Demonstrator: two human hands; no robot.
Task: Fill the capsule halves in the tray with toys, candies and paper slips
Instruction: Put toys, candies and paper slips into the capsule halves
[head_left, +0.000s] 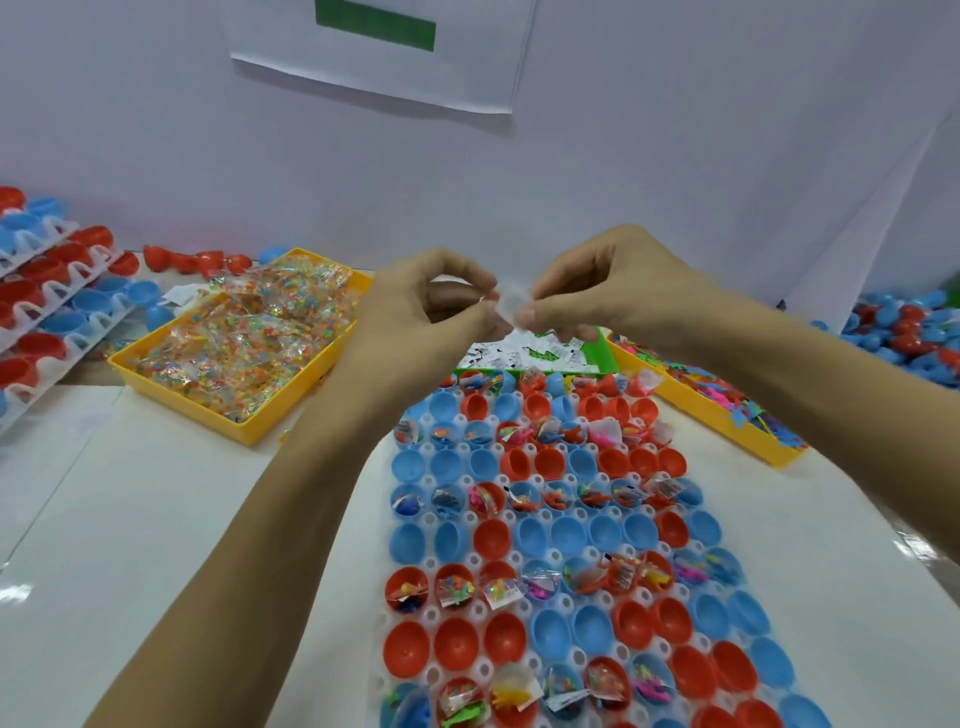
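A white tray (384, 525) lies in front of me with rows of red and blue capsule halves (530, 465). Alternate rows hold candy packets, small toys and slips; the rows between are empty. My left hand (415, 312) and my right hand (602, 291) are raised above the tray's far end, fingertips meeting. Both pinch a small white paper slip (511, 304) between them. Behind the hands a green tray holds a pile of paper slips (524, 356).
A yellow bin of candy packets (244, 338) sits at the left. A yellow bin of small plastic toys (722, 400) is at the right. Stacked trays of capsule halves (47, 291) stand far left; loose capsules (909, 332) pile far right. A white wall stands behind.
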